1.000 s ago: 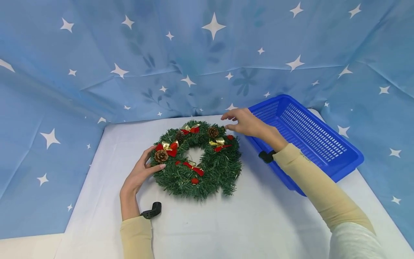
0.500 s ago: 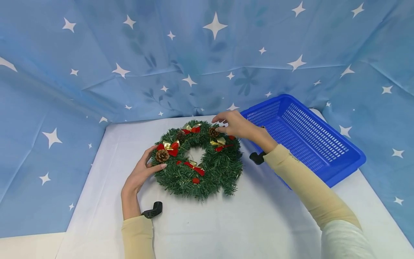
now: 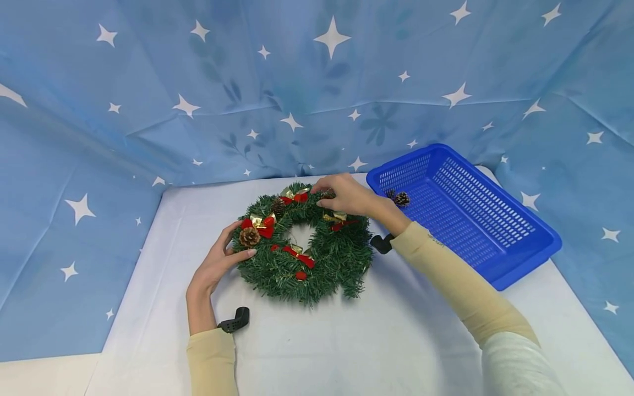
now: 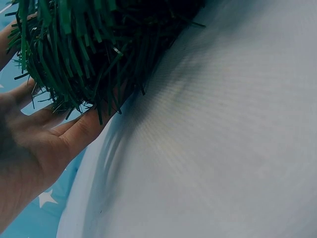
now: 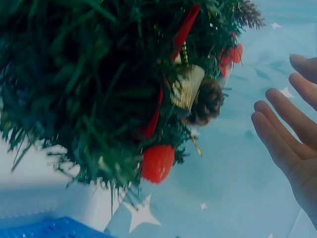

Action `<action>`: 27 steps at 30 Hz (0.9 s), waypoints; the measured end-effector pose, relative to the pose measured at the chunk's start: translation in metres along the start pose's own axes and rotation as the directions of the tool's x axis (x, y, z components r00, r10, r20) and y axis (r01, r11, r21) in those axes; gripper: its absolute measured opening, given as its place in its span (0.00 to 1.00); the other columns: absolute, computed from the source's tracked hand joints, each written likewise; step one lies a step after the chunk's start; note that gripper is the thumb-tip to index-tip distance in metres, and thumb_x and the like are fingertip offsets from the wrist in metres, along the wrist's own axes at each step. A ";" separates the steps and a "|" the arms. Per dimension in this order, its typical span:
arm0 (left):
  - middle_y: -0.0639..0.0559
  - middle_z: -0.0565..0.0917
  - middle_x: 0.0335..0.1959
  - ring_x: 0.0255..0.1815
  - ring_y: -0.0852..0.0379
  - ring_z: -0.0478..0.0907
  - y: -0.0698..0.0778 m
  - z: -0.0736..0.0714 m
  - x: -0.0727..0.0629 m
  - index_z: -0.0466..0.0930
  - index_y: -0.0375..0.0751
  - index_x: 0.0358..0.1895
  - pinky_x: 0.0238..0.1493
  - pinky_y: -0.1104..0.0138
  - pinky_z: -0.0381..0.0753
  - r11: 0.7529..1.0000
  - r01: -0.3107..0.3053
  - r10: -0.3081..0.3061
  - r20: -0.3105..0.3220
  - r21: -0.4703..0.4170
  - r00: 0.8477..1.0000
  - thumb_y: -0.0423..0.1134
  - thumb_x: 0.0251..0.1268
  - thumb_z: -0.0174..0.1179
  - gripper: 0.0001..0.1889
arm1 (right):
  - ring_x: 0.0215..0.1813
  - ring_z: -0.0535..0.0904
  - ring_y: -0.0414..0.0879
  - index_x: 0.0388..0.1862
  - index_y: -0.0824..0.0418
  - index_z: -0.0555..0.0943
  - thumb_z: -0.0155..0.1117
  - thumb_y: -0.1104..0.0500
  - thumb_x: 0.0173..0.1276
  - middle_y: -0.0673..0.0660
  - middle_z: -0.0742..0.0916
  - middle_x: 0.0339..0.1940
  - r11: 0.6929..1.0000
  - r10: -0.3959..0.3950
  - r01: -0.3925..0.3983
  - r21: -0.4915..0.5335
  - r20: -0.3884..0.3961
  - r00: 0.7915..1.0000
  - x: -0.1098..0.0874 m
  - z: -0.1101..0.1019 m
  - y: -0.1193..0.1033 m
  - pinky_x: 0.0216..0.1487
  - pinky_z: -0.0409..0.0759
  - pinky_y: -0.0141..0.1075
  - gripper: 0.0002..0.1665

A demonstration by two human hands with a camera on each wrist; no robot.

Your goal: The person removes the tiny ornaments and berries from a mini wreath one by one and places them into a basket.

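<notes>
Left hand (image 3: 218, 258) grips wreath (image 3: 317, 285) at 9 o'clock. Right hand (image 3: 349, 197), empty, fingers parted, over 1 o'clock. Blue basket (image 3: 455, 220), 3 o'clock, holds 2 pinecones (image 3: 402, 199).

Star-printed blue backdrop (image 3: 223, 71), white-covered table (image 3: 307, 352)

- Wreath (image 3: 339, 258) lies on table (image 3: 317, 346), approx. in the centre.
- Basket (image 3: 487, 203) stands on table also, R of wreath, toward far R corner.
- Pinecones (image 3: 402, 199) are in basket, nr its L end.
- L grip (image 3: 218, 261) is at L edge of wreath; R grip (image 3: 349, 195) is over its far R part.
- Curtain (image 3: 317, 82) hangs behind table.
</notes>
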State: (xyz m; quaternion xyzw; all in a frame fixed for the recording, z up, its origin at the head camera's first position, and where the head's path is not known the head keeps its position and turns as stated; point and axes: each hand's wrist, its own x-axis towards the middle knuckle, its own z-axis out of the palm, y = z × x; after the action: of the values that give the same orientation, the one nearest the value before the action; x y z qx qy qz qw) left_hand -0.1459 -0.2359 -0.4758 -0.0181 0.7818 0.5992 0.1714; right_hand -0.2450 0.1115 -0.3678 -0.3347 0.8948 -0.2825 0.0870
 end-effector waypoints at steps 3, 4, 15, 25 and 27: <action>0.49 0.37 0.87 0.83 0.25 0.37 -0.001 -0.001 0.000 0.46 0.70 0.84 0.76 0.30 0.49 1.000 -0.003 0.003 -0.002 0.003 1.000 0.51 0.67 0.71 0.50 | 0.62 0.83 0.59 0.62 0.66 0.83 0.68 0.62 0.73 0.63 0.87 0.60 1.000 -0.009 0.009 -0.007 0.016 1.000 0.005 0.005 -0.005 0.61 0.81 0.51 0.21; 0.48 0.37 0.87 0.83 0.25 0.37 -0.001 -0.001 0.000 0.46 0.69 0.84 0.76 0.30 0.49 1.000 -0.004 0.004 -0.002 0.003 1.000 0.51 0.67 0.71 0.50 | 0.61 0.83 0.59 0.63 0.65 0.83 0.69 0.62 0.73 0.63 0.87 0.60 1.000 -0.013 0.014 -0.004 0.019 1.000 0.006 0.007 -0.008 0.61 0.81 0.51 0.21; 0.49 0.37 0.87 0.83 0.26 0.36 -0.001 -0.001 0.002 0.47 0.69 0.84 0.76 0.30 0.48 1.000 -0.011 0.011 0.000 -0.002 1.000 0.51 0.67 0.71 0.49 | 0.61 0.84 0.55 0.63 0.64 0.83 0.68 0.63 0.73 0.61 0.88 0.59 0.998 -0.065 0.065 0.002 0.051 0.997 0.023 0.026 -0.023 0.61 0.82 0.46 0.20; 0.50 0.39 0.87 0.84 0.27 0.36 -0.001 -0.001 0.004 0.48 0.68 0.83 0.77 0.31 0.48 1.000 -0.021 0.021 0.003 -0.017 1.000 0.50 0.66 0.72 0.49 | 0.62 0.83 0.56 0.64 0.63 0.82 0.68 0.63 0.74 0.60 0.85 0.63 0.996 -0.084 0.082 0.027 0.082 0.993 0.032 0.039 -0.031 0.63 0.80 0.39 0.21; 0.50 0.39 0.87 0.83 0.26 0.37 -0.002 -0.001 0.004 0.48 0.69 0.83 0.76 0.30 0.48 1.000 -0.019 0.019 0.002 -0.018 1.000 0.50 0.66 0.72 0.49 | 0.62 0.82 0.56 0.65 0.64 0.81 0.67 0.63 0.74 0.60 0.85 0.64 0.995 -0.097 0.093 0.043 0.094 0.991 0.033 0.042 -0.034 0.64 0.80 0.38 0.22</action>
State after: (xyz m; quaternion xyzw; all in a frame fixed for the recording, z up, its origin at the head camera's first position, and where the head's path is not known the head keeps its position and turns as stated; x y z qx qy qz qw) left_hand -0.1496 -0.2367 -0.4785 -0.0115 0.7765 0.6077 0.1665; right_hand -0.2371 0.0507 -0.3822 -0.3883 0.8670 -0.2873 0.1228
